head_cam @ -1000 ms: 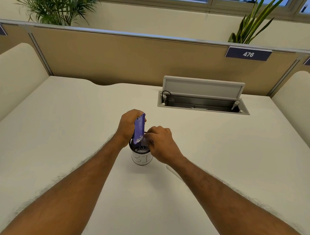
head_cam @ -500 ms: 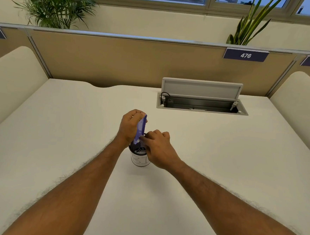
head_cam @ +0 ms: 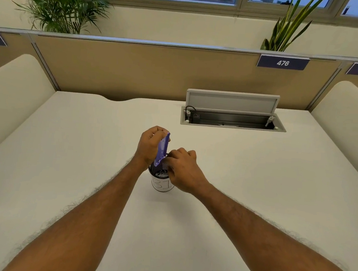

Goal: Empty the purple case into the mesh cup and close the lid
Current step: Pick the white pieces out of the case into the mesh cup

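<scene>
The purple case is held almost upright, tipped end-down over the mesh cup, a small black mesh cup with a white label around it, standing mid-table. My left hand grips the case from the left. My right hand is at the case's lower end, its fingers on a translucent purple flap that looks like the lid, right above the cup's mouth. Small pale items show inside the cup. The right hand hides the cup's right rim.
An open cable box with its raised lid is sunk into the white table behind and to the right. A tan partition bounds the far edge, and padded side panels stand at left and right.
The case has stayed tipped over the cup. My right hand has shifted slightly along the case's lower end; the case looks a little more edge-on than one second ago.
</scene>
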{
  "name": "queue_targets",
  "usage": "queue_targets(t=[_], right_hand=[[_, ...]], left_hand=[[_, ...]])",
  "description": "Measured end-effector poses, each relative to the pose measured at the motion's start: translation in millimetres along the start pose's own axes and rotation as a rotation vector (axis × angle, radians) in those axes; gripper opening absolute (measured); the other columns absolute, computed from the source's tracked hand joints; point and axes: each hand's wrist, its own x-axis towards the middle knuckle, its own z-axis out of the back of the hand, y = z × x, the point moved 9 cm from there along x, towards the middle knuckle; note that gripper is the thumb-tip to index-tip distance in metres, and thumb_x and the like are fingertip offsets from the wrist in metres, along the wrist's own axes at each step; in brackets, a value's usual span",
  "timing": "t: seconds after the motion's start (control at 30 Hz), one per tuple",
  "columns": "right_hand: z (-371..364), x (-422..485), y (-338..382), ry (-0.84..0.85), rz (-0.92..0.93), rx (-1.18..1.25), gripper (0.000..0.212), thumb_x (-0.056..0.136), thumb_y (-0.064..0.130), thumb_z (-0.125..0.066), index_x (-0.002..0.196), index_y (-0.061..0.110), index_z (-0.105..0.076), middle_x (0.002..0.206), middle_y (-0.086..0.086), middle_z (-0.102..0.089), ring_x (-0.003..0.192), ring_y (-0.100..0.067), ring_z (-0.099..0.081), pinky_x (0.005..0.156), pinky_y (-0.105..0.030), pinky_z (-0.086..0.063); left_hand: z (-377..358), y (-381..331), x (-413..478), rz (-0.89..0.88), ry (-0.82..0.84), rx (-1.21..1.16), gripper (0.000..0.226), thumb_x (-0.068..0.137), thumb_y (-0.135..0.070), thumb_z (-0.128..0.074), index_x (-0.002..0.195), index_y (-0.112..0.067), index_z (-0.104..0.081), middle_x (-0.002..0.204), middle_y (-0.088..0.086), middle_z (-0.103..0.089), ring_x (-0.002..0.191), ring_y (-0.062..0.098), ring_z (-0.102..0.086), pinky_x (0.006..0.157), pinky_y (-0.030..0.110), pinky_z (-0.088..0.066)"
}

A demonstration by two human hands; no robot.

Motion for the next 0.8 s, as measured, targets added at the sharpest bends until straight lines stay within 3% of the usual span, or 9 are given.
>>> queue_targets(t=[0.17, 0.27, 0.47, 0.67, 0.73, 0.8], right_hand=[[4.1, -2.2, 8.7, -0.013, 0.044, 0.038, 0.028, 0.088, 0.015, -0.061, 0.115, 0.019, -0.062, 0.114, -0.006, -0.066, 0.103, -0.025, -0.051, 0.088, -0.042, -0.033], [0.5, -3.0, 11.2, 0.013, 0.064, 0.035, 0.030, 0.087, 0.014, -0.063, 0.116, 0.020, -0.061, 0.117, -0.007, -0.065, 0.105, -0.026, -0.051, 0.088, -0.043, -0.034], [4.5, -2.1, -3.9, -0.028, -0.010, 0.007, 0.026, 0.089, 0.016, -0.056, 0.114, 0.022, -0.064, 0.105, -0.002, -0.066, 0.101, -0.024, -0.049, 0.085, -0.040, -0.031], [-1.4, -2.5, 8.7, 0.027, 0.066, 0.059, 0.032, 0.086, 0.013, -0.061, 0.116, 0.022, -0.061, 0.116, -0.006, -0.065, 0.105, -0.025, -0.050, 0.088, -0.043, -0.033], [-1.9, -2.0, 3.1, 0.016, 0.027, 0.041, 0.030, 0.087, 0.016, -0.060, 0.115, 0.023, -0.061, 0.113, -0.004, -0.065, 0.103, -0.024, -0.050, 0.088, -0.042, -0.033], [1.4, -1.3, -8.8, -0.021, -0.052, 0.014, 0.027, 0.088, 0.018, -0.056, 0.113, 0.024, -0.063, 0.106, -0.002, -0.065, 0.101, -0.023, -0.049, 0.086, -0.042, -0.033]], left_hand=[[1.7, 5.1, 2.6, 0.019, -0.014, -0.006, 0.032, 0.099, -0.014, -0.037, 0.118, 0.009, -0.051, 0.116, 0.024, -0.059, 0.094, 0.031, -0.055, 0.074, 0.021, -0.050], [0.0, 6.5, 2.6, 0.048, -0.006, -0.006, 0.035, 0.100, -0.014, -0.034, 0.123, 0.008, -0.048, 0.116, 0.017, -0.057, 0.097, 0.030, -0.053, 0.072, 0.017, -0.049], [0.3, -1.5, 3.2, -0.003, -0.009, -0.012, 0.026, 0.099, -0.011, -0.037, 0.112, 0.004, -0.054, 0.104, 0.011, -0.059, 0.083, 0.022, -0.057, 0.067, 0.014, -0.051], [-2.6, 3.1, -0.4, 0.059, -0.009, -0.014, 0.033, 0.100, -0.015, -0.036, 0.121, 0.005, -0.050, 0.110, 0.007, -0.055, 0.094, 0.025, -0.054, 0.070, 0.014, -0.049], [-4.0, -3.4, -2.2, 0.032, -0.012, 0.008, 0.026, 0.099, -0.015, -0.038, 0.115, 0.000, -0.053, 0.103, 0.000, -0.058, 0.087, 0.019, -0.056, 0.065, 0.008, -0.048], [-5.7, -13.2, -2.6, -0.020, -0.006, 0.023, 0.017, 0.097, -0.013, -0.043, 0.101, -0.005, -0.058, 0.094, 0.003, -0.063, 0.083, 0.018, -0.058, 0.068, 0.016, -0.050]])
